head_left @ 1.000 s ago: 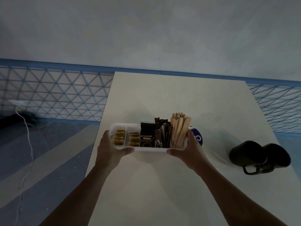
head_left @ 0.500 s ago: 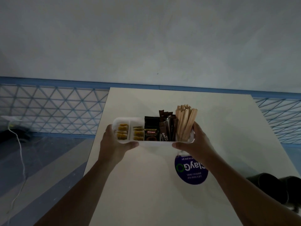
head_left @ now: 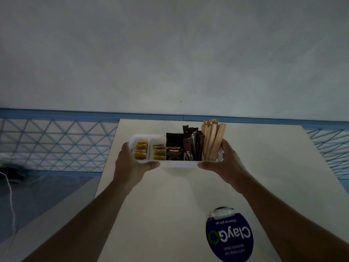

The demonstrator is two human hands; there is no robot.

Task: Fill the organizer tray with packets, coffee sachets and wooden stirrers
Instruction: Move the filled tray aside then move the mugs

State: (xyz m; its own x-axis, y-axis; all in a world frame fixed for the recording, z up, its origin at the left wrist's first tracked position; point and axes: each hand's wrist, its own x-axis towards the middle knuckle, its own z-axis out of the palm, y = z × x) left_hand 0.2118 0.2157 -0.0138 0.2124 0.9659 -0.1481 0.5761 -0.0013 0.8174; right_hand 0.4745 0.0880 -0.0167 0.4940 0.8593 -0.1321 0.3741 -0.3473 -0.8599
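Gripping the white organizer tray (head_left: 179,163) at either end, the left hand (head_left: 130,165) and right hand (head_left: 224,163) held it above the counter (head_left: 170,205), wooden stirrers (head_left: 212,140) upright.

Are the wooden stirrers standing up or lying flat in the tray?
Upright: the stirrers stand leaning slightly, tips well above the tray rim.

Both hands, left hand (head_left: 130,165) and right hand (head_left: 224,163), grip the ends of the white organizer tray (head_left: 179,163) above the cream table (head_left: 170,205), holding yellow packets (head_left: 140,153), coffee sachets (head_left: 174,150) and upright wooden stirrers (head_left: 212,140).
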